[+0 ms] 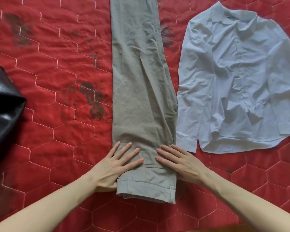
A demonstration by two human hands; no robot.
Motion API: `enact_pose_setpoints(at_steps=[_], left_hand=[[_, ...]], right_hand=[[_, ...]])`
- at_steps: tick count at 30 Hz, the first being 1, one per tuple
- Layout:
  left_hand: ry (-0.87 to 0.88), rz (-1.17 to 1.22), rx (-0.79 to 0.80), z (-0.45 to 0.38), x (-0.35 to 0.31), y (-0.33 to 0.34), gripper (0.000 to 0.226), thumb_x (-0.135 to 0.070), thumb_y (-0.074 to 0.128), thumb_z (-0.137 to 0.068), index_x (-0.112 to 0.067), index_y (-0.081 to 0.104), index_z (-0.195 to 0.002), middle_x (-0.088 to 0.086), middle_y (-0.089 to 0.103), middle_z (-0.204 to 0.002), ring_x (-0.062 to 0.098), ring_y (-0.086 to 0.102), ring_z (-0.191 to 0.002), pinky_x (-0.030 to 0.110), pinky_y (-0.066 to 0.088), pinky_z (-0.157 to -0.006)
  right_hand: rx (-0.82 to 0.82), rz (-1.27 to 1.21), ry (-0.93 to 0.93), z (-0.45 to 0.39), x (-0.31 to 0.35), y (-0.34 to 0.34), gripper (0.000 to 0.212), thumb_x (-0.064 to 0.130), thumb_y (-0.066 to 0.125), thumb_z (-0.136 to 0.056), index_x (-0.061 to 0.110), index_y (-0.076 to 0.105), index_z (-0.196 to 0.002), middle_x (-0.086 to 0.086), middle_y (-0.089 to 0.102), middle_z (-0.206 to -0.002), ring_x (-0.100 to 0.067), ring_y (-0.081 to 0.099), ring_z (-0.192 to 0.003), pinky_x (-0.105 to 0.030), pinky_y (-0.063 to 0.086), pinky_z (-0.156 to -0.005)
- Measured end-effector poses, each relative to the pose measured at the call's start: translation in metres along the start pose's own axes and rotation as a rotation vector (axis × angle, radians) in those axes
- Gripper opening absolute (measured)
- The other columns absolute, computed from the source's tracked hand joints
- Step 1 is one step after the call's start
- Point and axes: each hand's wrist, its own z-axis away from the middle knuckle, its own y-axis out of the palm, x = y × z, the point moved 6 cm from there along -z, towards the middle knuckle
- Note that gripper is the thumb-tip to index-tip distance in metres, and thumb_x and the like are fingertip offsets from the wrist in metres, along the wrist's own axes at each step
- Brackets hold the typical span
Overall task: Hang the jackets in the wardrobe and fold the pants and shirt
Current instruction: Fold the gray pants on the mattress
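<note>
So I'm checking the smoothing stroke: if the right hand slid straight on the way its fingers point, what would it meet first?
The right hand lies flat on the khaki pants, fingers pointing up and left. It would likely run over more pant leg only; the light blue shirt lies off to its right.

A red quilted cover [60, 67] fills almost the whole view, stretched flat like a bedspread. Pale stitching runs across it in long hexagon outlines, row after row, and the cloth between the seams is finely wrinkled. Dark printed blotches, greyish-black against the red, sit in loose patches: one at the upper left, a larger cluster near the middle left, and smaller ones further up. The light is soft and even, with only faint shadows. Along the bottom edge at the right, a narrow strip of brownish-orange surface [258, 229] shows beyond the cover's border.
</note>
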Motion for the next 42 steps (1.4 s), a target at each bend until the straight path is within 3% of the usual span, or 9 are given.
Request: enact_pose_setpoints(at_steps=[8,13,17,20,24,27,31,36,42], left_hand=[[0.035,0.368,0.165,0.024,-0.033,-0.008,0.083,-0.067,0.015,-0.09,-0.036,-0.008,-0.163,-0.012,-0.009,-0.174,0.028,-0.02,-0.159,0.053,-0.007,-0.13],[-0.243,1.292,-0.297,0.048,-0.051,-0.031,0.05,-0.039,0.048,-0.111,-0.026,0.042,-0.16,-0.01,0.038,-0.166,0.013,0.042,-0.151,0.031,0.038,-0.12],[-0.509,1.097,-0.666,0.05,-0.05,-0.032,0.044,-0.052,0.056,-0.103,-0.029,0.064,-0.14,-0.018,0.059,-0.148,0.003,0.058,-0.134,0.019,0.045,-0.109],[-0.688,1.115,-0.823,0.051,-0.049,-0.018,0.026,-0.049,0.065,-0.096,-0.042,0.068,-0.121,-0.019,0.076,-0.112,-0.004,0.071,-0.104,0.013,0.052,-0.086],[-0.903,1.086,-0.774,0.052,-0.038,0.002,0.022,-0.062,0.059,-0.092,-0.055,0.064,-0.113,-0.024,0.076,-0.094,-0.009,0.069,-0.084,0.015,0.053,-0.072],[-0.915,1.101,-0.741,0.043,-0.03,0.007,0.036,-0.068,0.05,-0.098,-0.044,0.062,-0.123,-0.027,0.074,-0.104,-0.009,0.07,-0.096,0.011,0.051,-0.079],[-1.024,0.982,-0.725,0.029,-0.015,0.013,0.026,-0.054,0.047,-0.105,-0.036,0.052,-0.087,-0.018,0.065,-0.076,0.007,0.06,-0.068,0.033,0.045,-0.066],[-1.148,0.816,-0.716,0.017,0.002,0.011,0.032,-0.039,0.05,-0.109,-0.026,0.042,-0.081,0.0,0.051,-0.057,0.028,0.052,-0.059,0.047,0.041,-0.061],[-1.119,0.672,-0.709,0.015,-0.002,-0.017,0.012,-0.033,0.048,-0.11,-0.042,0.055,-0.113,-0.006,0.07,-0.089,0.03,0.066,-0.086,0.04,0.043,-0.069]], right_hand=[[-0.208,-0.403,0.056,0.025,0.024,-0.038,0.054,0.03,0.074,-0.095,0.014,0.058,-0.143,0.003,0.057,-0.152,-0.012,0.048,-0.145,-0.037,0.047,-0.113],[-0.519,-0.973,0.452,0.058,0.034,-0.033,0.064,0.007,0.081,-0.083,0.034,0.06,-0.137,0.012,0.068,-0.132,-0.015,0.068,-0.12,-0.044,0.057,-0.095],[-0.618,-1.038,0.578,0.051,0.034,-0.029,0.067,0.004,0.078,-0.08,0.047,0.059,-0.127,0.016,0.068,-0.108,-0.02,0.07,-0.087,-0.042,0.059,-0.077],[-0.64,-0.996,0.593,0.037,0.035,-0.03,0.021,0.028,0.071,-0.094,0.043,0.058,-0.099,0.02,0.057,-0.085,-0.011,0.05,-0.065,-0.036,0.047,-0.059],[-0.594,-0.979,0.668,0.018,0.033,-0.027,0.029,0.068,0.053,-0.098,0.056,0.056,-0.124,0.007,0.074,-0.092,-0.015,0.07,-0.079,-0.032,0.054,-0.072],[-0.59,-0.915,0.828,0.01,0.022,-0.02,0.036,0.062,0.047,-0.098,0.044,0.053,-0.128,-0.007,0.072,-0.078,-0.028,0.068,-0.073,-0.045,0.051,-0.067],[-0.541,-0.788,0.995,-0.006,0.008,-0.006,0.029,0.045,0.048,-0.106,0.017,0.05,-0.11,0.008,0.055,-0.062,-0.034,0.062,-0.064,-0.04,0.035,-0.06],[-0.568,-0.866,1.21,-0.016,-0.005,0.0,0.032,0.046,0.049,-0.107,0.022,0.047,-0.086,0.003,0.058,-0.07,-0.03,0.059,-0.071,-0.047,0.046,-0.069],[-0.493,-0.779,1.417,-0.014,-0.002,-0.009,0.044,0.06,0.047,-0.103,0.024,0.043,-0.078,-0.001,0.064,-0.076,-0.034,0.063,-0.081,-0.042,0.043,-0.071]])
